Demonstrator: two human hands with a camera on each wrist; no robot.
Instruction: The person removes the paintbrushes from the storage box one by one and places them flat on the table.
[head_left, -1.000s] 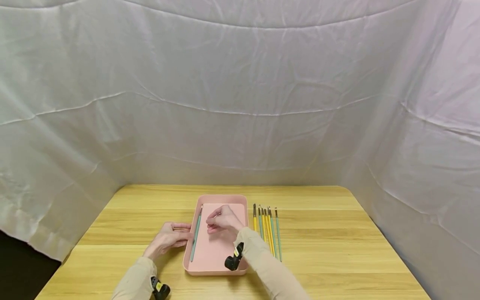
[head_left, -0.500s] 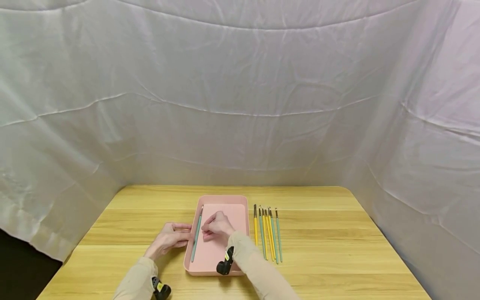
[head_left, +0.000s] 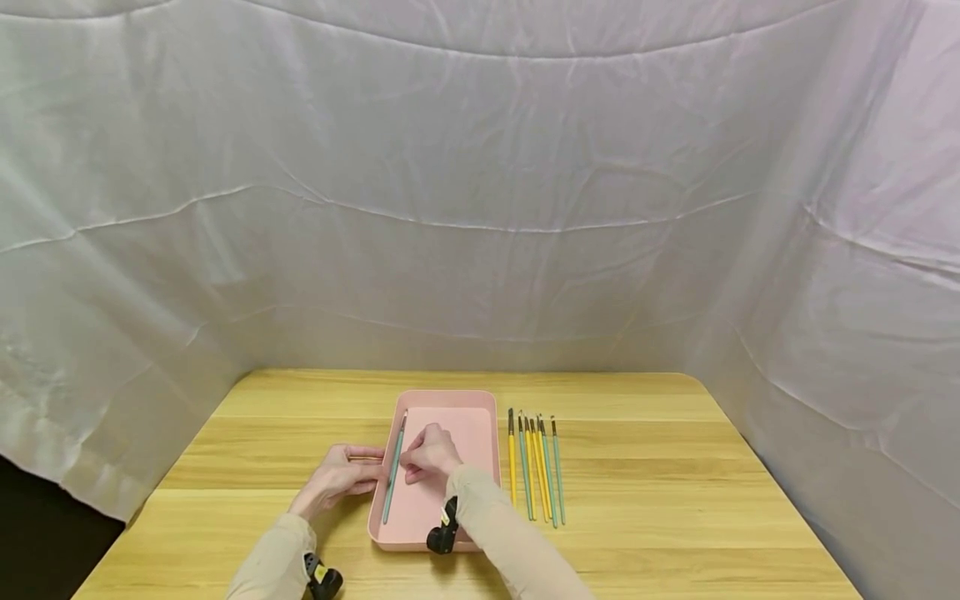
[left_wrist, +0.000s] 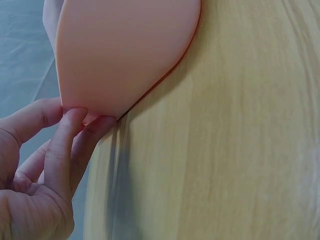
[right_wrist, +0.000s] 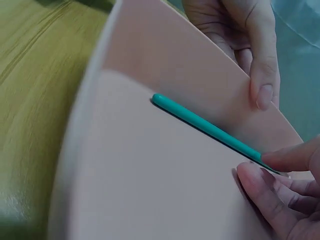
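Observation:
A teal paintbrush (head_left: pixel 393 471) lies lengthwise along the left wall inside a pink tray (head_left: pixel 480 533). My right hand (head_left: pixel 432 452) is inside the tray, pinching the brush between fingertips and thumb; in the right wrist view the fingers (right_wrist: pixel 295 157) overlap its far end, while the rounded handle end points away from them. My left hand (head_left: pixel 341 477) grips the tray's left wall. Its thumb (right_wrist: pixel 263 90) reaches over the rim to the inner side in the right wrist view, and its other fingers (left_wrist: pixel 67 135) press the outer side in the left wrist view.
Several yellow paintbrushes (head_left: pixel 513 458) and teal paintbrushes (head_left: pixel 558 475) lie side by side just right of the tray. All rest on a light wooden table (head_left: pixel 675 500). Grey cloth (head_left: pixel 480 167) hangs behind and at both sides.
My right hand has moved left across the tray to the teal paintbrush. The left hand, the tray and the brushes on the table stay in place.

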